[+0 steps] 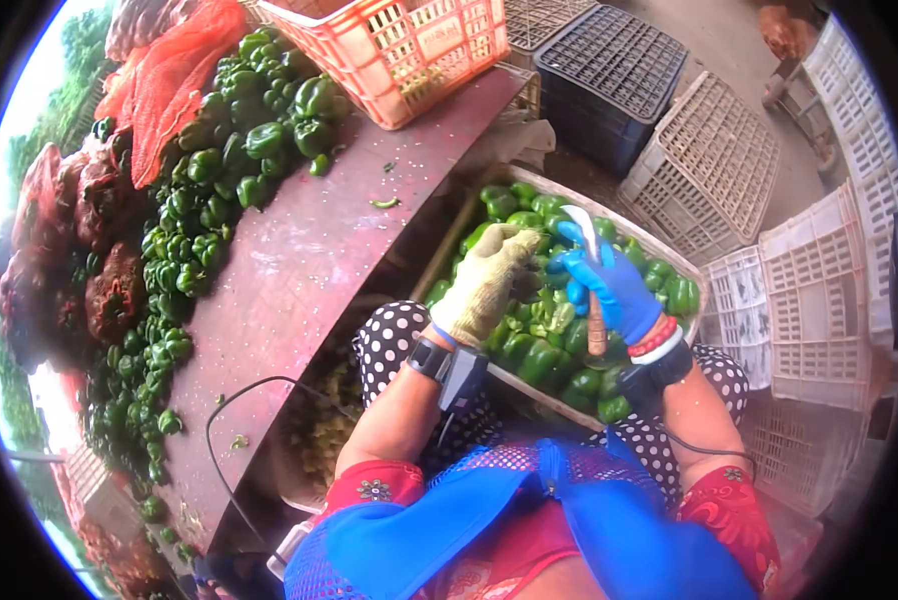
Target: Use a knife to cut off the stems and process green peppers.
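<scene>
My right hand (614,285), in a blue glove, is closed round a knife (597,330). Its wooden handle sticks out below the fist and its pale curved blade rises above the fingers. Beside it, my left hand (489,280) wears a cream knitted glove with the fingers curled in; a dark shape shows at the fingertips, too unclear to name. Both hands are over a pale crate (544,402) at my lap, filled with green bell peppers (544,365), some of them looking cut or in pieces.
On the left a reddish table (289,260) bears a long heap of green peppers (194,250), red net sacks (164,95) and an orange crate (384,60). A dark crate (609,85) and several pale crates (709,160) stand right. A black cable (212,430) loops beside my left arm.
</scene>
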